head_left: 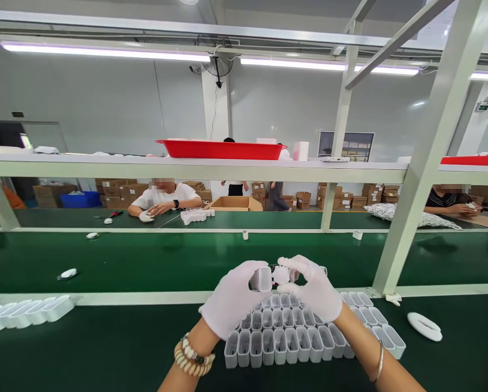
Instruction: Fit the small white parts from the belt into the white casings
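My left hand: fingers grasping a white container
My right hand: fingers pinching a small white part
Green surface: container rows beneath

A small white container with rounded ends is held upright between the thumb and fingers of the left hand. A small white part is gripped by the fingertips of the right hand, just beside the container; its far side is hidden. Below both grips, open translucent white cups are arranged upright in close rows, partly covered by the hands.
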Action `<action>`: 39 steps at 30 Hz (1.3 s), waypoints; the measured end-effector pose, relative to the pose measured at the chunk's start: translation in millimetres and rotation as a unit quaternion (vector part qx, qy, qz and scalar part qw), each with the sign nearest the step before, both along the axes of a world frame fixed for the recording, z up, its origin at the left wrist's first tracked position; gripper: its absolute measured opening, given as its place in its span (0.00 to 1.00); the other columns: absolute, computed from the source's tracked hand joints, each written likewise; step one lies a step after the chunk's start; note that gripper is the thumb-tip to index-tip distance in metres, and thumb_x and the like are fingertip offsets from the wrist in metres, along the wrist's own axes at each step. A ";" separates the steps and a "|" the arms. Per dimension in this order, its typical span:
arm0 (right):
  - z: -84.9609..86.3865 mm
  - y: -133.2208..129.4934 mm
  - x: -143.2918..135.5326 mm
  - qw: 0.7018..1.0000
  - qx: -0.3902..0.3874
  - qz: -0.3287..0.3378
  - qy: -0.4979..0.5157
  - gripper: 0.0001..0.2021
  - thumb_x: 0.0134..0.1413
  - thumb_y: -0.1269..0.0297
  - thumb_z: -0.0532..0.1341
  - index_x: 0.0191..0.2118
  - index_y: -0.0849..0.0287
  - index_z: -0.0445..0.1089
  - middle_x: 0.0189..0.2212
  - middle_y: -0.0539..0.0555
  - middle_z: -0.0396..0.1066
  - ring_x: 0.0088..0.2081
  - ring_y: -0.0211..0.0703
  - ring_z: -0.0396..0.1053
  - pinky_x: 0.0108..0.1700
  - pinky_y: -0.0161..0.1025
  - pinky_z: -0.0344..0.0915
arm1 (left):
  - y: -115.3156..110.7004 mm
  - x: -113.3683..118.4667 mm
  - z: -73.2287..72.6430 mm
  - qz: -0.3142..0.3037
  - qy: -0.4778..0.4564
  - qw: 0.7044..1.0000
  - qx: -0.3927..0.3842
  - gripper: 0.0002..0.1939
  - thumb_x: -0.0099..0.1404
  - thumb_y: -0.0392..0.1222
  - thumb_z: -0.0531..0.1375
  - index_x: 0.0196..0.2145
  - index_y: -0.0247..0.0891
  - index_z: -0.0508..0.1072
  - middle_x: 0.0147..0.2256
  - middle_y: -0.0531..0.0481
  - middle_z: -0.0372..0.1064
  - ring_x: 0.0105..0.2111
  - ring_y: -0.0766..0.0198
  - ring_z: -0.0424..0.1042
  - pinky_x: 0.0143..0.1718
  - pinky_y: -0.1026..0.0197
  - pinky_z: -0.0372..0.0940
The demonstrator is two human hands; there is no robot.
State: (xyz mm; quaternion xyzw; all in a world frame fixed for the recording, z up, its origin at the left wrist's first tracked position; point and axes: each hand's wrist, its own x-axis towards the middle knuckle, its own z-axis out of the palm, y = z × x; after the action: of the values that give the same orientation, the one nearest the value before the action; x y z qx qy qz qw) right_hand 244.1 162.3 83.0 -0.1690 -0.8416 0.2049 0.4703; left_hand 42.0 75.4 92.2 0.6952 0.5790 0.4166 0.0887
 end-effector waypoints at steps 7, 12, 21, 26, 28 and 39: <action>2.7 -7.0 1.1 0.994 0.096 0.022 0.039 0.22 0.56 0.56 0.68 0.56 0.47 0.71 0.30 0.47 0.64 0.29 0.38 0.65 0.34 0.39 0.69 | -6.8 1.3 4.0 0.015 0.049 0.998 0.023 0.18 0.60 0.40 0.63 0.50 0.44 0.74 0.49 0.49 0.76 0.49 0.54 0.74 0.54 0.52 0.68; 3.1 -11.8 0.8 0.992 0.118 0.022 0.033 0.23 0.57 0.57 0.68 0.57 0.46 0.69 0.29 0.47 0.64 0.29 0.38 0.66 0.35 0.40 0.70 | -7.3 3.5 7.6 0.027 0.072 0.997 0.019 0.19 0.59 0.38 0.64 0.50 0.44 0.75 0.48 0.48 0.77 0.48 0.53 0.76 0.53 0.51 0.70; 6.5 -21.5 -4.9 0.989 0.130 -0.057 -0.051 0.25 0.47 0.69 0.74 0.52 0.50 0.72 0.28 0.47 0.66 0.28 0.39 0.65 0.33 0.40 0.69 | -8.3 6.0 10.2 0.044 0.118 0.992 0.030 0.23 0.56 0.30 0.64 0.49 0.43 0.76 0.48 0.49 0.78 0.47 0.54 0.76 0.52 0.55 0.70; 14.6 -31.1 -8.9 0.985 0.110 -0.092 -0.093 0.15 0.44 0.75 0.73 0.39 0.52 0.76 0.24 0.46 0.62 0.25 0.38 0.61 0.29 0.38 0.64 | -8.5 6.6 11.1 0.047 0.123 0.991 0.019 0.23 0.55 0.28 0.61 0.48 0.43 0.76 0.48 0.48 0.78 0.47 0.54 0.76 0.51 0.56 0.70; 17.1 -35.0 -10.6 0.981 0.096 -0.116 -0.118 0.17 0.43 0.76 0.73 0.40 0.53 0.75 0.25 0.46 0.62 0.25 0.38 0.60 0.29 0.38 0.64 | -9.4 7.9 12.2 0.045 0.123 0.991 0.016 0.23 0.55 0.27 0.60 0.47 0.43 0.76 0.47 0.48 0.78 0.46 0.54 0.76 0.50 0.56 0.71; 17.9 -36.8 -12.7 0.978 0.050 -0.109 -0.173 0.11 0.52 0.71 0.69 0.29 0.54 0.66 0.24 0.45 0.57 0.25 0.37 0.53 0.33 0.38 0.62 | -12.0 14.5 17.3 0.017 0.107 0.994 0.007 0.18 0.57 0.28 0.59 0.44 0.42 0.76 0.45 0.48 0.78 0.44 0.57 0.75 0.49 0.57 0.70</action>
State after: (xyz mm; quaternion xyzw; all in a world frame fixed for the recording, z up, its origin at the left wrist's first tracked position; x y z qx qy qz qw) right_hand 231.3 125.4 100.9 -0.2685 -0.8959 0.0782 0.3452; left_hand 56.5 63.4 109.4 0.7263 0.5939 0.3459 0.0141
